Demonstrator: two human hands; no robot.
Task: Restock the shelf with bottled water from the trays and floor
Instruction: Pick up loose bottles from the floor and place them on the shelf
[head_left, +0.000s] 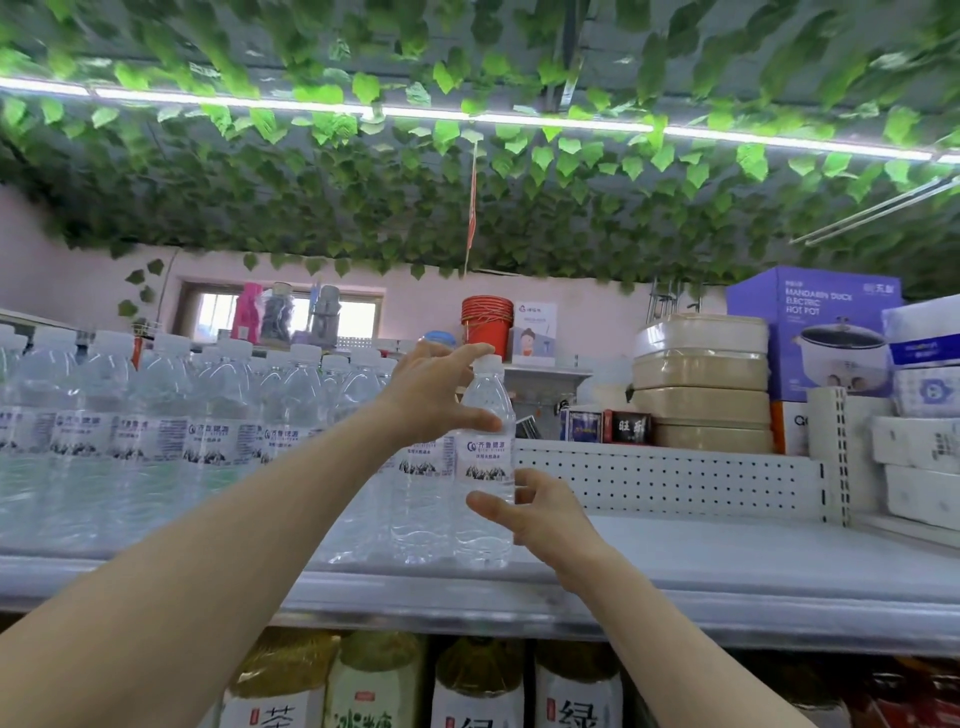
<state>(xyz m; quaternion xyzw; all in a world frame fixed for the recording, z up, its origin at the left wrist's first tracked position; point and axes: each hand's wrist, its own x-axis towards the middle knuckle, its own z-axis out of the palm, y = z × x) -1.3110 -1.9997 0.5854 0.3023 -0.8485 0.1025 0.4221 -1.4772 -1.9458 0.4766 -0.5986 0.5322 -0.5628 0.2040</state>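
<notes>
Bottle (485, 460) on shelf (727, 566), left grip (434, 389) at cap, right grip (537, 514) lower

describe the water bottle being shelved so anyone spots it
On the grey shelf, rows of water bottles fill the left part. The bottle meant is at their right end. It alone is held: left hand at its cap, right hand low on its body.
</notes>
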